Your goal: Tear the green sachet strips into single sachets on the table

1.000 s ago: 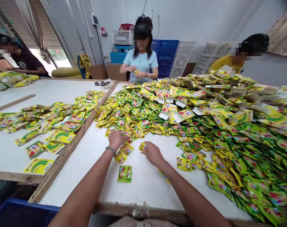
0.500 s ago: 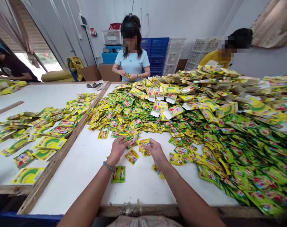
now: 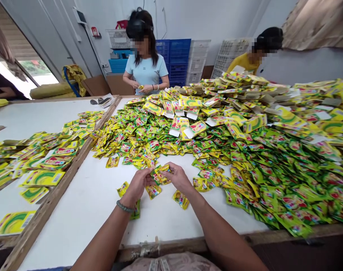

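In the head view my left hand (image 3: 140,183), with a beaded bracelet at its wrist, is closed on the edge of a green sachet (image 3: 155,176). My right hand (image 3: 179,177) pinches a yellow sachet (image 3: 164,175). The two sachets meet and overlap between my fingertips, over the white tabletop (image 3: 163,226). Just below lies a loose yellow sachet (image 3: 153,191), with another yellow sachet (image 3: 181,199) under my right wrist. A green sachet (image 3: 136,210) is partly hidden by my left wrist. Beside that hand rests one more yellow sachet (image 3: 122,188).
A large heap of green and yellow sachets (image 3: 273,180) covers the right and far side, with open yellow cartons (image 3: 194,130) on top. Left of a wooden divider (image 3: 72,165) lie filled-looking cartons (image 3: 43,178). A co-worker in light blue (image 3: 147,69) and one in yellow (image 3: 245,62) stand opposite.
My hands have come together, bringing the green and yellow sachets from apart to overlapping. The camera view has turned a little to the right.
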`<state>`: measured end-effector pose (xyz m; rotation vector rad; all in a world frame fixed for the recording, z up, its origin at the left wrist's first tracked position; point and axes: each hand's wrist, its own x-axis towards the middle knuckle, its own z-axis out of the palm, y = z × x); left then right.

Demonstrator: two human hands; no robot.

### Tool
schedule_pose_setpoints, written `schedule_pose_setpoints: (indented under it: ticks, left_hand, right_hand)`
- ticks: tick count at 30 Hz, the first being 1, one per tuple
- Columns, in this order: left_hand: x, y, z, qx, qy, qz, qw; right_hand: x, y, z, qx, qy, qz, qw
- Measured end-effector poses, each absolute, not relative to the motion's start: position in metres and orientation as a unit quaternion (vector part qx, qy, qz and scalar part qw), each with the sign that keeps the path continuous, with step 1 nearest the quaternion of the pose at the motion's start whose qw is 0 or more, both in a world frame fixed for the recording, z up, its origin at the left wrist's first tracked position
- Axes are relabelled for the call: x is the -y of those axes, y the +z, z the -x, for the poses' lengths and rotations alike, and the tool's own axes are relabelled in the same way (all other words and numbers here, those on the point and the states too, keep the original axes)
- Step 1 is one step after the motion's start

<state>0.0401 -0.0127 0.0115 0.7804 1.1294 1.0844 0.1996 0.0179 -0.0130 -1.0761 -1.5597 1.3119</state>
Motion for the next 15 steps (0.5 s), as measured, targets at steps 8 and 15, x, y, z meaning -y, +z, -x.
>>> schedule_pose_setpoints:
  ticks: [8, 15]
  left_hand:
    - [-0.023, 0.026, -0.052, -0.53, 0.382, -0.502, 0.566]
    - [-0.097, 0.067, -0.087, -0.539, 0.403, -0.528, 0.519]
  right_hand:
    - [-0.024, 0.001, -0.216, 0.535, 0.597, 0.43, 0.415]
    - [-0.034, 0.019, -0.241, 0.508, 0.436, 0.543, 0.508]
